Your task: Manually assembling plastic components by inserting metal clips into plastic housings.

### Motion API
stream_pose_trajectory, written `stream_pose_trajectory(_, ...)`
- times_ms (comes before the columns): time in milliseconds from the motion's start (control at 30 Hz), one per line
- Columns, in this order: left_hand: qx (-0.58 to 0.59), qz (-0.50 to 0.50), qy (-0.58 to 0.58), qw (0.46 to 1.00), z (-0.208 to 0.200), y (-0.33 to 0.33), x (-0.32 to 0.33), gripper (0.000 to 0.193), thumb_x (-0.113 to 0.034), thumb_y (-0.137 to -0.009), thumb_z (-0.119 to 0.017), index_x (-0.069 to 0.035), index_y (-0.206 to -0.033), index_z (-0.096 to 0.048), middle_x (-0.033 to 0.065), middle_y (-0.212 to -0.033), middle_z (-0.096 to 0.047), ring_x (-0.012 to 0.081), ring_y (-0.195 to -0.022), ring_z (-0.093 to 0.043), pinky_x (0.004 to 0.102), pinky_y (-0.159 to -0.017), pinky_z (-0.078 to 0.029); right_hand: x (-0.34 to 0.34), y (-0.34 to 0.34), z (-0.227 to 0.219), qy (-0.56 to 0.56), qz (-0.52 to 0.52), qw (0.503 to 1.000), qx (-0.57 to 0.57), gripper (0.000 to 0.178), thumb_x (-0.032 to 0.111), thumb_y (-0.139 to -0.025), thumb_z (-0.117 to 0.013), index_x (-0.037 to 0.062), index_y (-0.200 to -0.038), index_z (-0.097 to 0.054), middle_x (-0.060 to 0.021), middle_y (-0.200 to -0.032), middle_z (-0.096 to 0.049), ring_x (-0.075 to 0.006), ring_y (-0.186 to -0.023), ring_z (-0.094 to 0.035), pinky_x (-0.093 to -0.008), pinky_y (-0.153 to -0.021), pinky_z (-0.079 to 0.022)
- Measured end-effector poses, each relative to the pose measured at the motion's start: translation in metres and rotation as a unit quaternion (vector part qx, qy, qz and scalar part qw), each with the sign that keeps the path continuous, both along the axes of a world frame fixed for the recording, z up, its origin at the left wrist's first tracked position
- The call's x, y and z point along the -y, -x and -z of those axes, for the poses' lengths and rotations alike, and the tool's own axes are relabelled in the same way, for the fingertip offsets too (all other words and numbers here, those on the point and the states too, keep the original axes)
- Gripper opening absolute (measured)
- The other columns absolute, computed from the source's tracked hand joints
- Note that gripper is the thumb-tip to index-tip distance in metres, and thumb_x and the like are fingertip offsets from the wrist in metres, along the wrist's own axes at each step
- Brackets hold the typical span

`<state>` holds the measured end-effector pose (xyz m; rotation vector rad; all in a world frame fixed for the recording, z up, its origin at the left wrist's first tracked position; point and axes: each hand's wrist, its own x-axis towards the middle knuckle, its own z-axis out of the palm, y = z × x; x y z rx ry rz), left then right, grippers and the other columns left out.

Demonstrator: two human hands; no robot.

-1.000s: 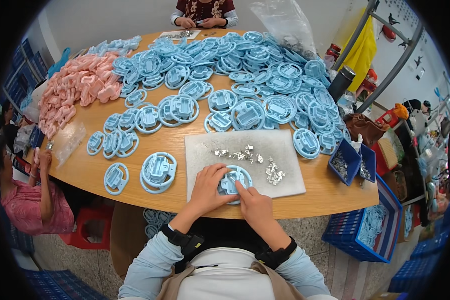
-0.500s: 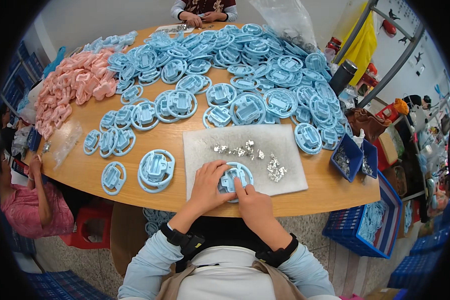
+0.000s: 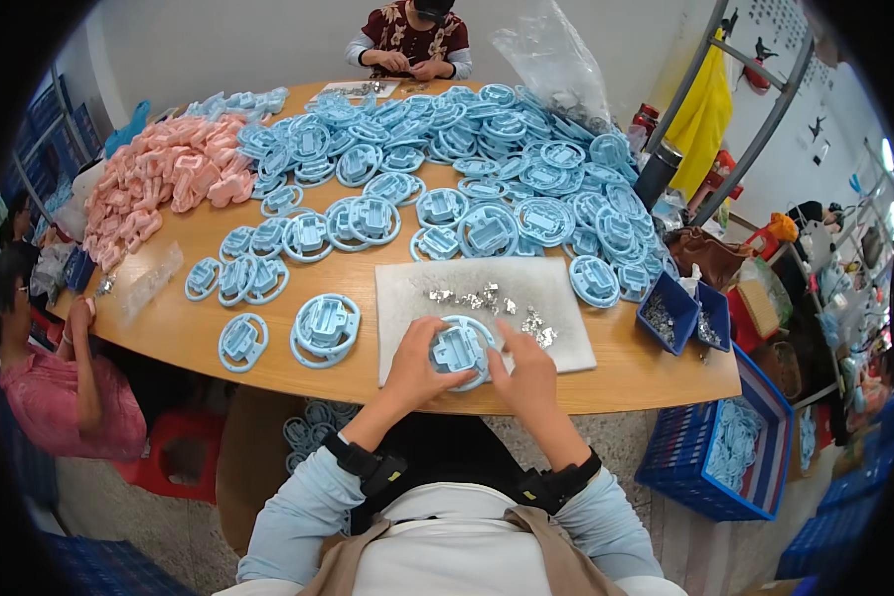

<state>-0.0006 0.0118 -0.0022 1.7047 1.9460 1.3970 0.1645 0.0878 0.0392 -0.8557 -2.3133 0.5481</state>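
Note:
A light-blue plastic ring with a box-like housing across its middle [image 3: 459, 350] rests on the near part of a white foam pad [image 3: 556, 283]. My left hand [image 3: 415, 366] grips its left side, with the thumb along the near edge of the housing. At the ring's right side, my right hand [image 3: 528, 377] has thumb and forefinger spread apart and holds nothing that I can see. Small shiny metal pieces [image 3: 487, 296] lie scattered on the pad beyond the ring, and another little heap [image 3: 536, 326] is by my right fingertips.
Beyond the pad spreads a big pile of blue rings [image 3: 487, 129]; pink plastic parts [image 3: 174, 164] are heaped at the far left. Stacked rings [image 3: 326, 328] sit left of the pad, blue bins [image 3: 668, 313] at right. Co-workers sit across [image 3: 417, 40] and at left [image 3: 65, 397].
My right forefinger has lifted off the housing, and that hand has moved right with its fingers spread. My left hand stays on the ring. The whole view has shifted slightly.

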Motion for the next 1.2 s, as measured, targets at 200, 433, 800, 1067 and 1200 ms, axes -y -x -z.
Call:
stream_pose_trajectory(200,0.385,0.051,-0.017,0.921,-0.005,-0.010,0.029,0.065,-0.023,-0.067,-0.083,0.003,-0.115,-0.047,0.0135,-0.118,-0.051,0.0200,-0.105,-0.054,0.0297,-0.083,-0.048,-0.015,0.003,0.025,0.422,-0.093,0.882,-0.189,0.034,0.004,-0.083,-0.060,-0.0037,-0.116,-0.058,-0.0045,-0.084,-0.066,-0.0060,-0.070,-0.057,-0.0224,-0.062,-0.045)
stream_pose_trajectory(433,0.578,0.142,0.243,0.766,-0.029,0.027,0.039,0.029,-0.022,-0.086,-0.067,0.000,-0.105,-0.063,0.0061,-0.094,-0.066,0.0119,-0.085,-0.064,0.0286,-0.077,-0.054,-0.001,0.004,0.017,0.417,-0.130,0.879,-0.190,0.034,0.002,-0.087,-0.057,-0.0048,-0.120,-0.056,-0.0023,-0.094,-0.064,-0.0043,-0.078,-0.054,-0.0201,-0.069,-0.046)
stream_pose_trajectory(800,0.456,0.135,0.285,0.832,-0.020,0.048,0.024,0.033,-0.028,-0.079,-0.075,0.003,-0.089,-0.068,0.0052,-0.078,-0.065,0.0085,-0.068,-0.058,0.0226,-0.061,-0.047,0.002,0.006,0.025,0.446,-0.146,0.865,-0.179,0.035,0.004,-0.086,-0.059,-0.0051,-0.119,-0.056,-0.0055,-0.096,-0.066,-0.0075,-0.084,-0.058,-0.0229,-0.074,-0.047)
stream_pose_trajectory(1067,0.372,0.180,0.308,0.857,-0.028,0.061,-0.006,0.037,-0.028,-0.079,-0.075,0.004,-0.095,-0.068,0.0050,-0.078,-0.066,0.0071,-0.071,-0.057,0.0228,-0.063,-0.046,-0.085,0.019,0.023,0.113,0.014,0.992,-0.060,0.015,0.011,-0.080,-0.062,0.0016,-0.090,-0.068,-0.0161,-0.085,-0.065,-0.0270,-0.075,-0.063,-0.0354,-0.068,-0.048)
stream_pose_trajectory(1200,0.208,0.122,0.252,0.937,-0.031,0.060,-0.014,0.038,-0.027,-0.078,-0.074,0.004,-0.098,-0.067,0.0115,-0.087,-0.067,0.0151,-0.078,-0.062,0.0280,-0.069,-0.049,-0.118,0.032,0.015,0.061,0.009,0.998,0.018,0.015,0.013,-0.079,-0.059,0.0017,-0.086,-0.067,-0.0183,-0.083,-0.062,-0.0346,-0.078,-0.060,-0.0405,-0.071,-0.047)
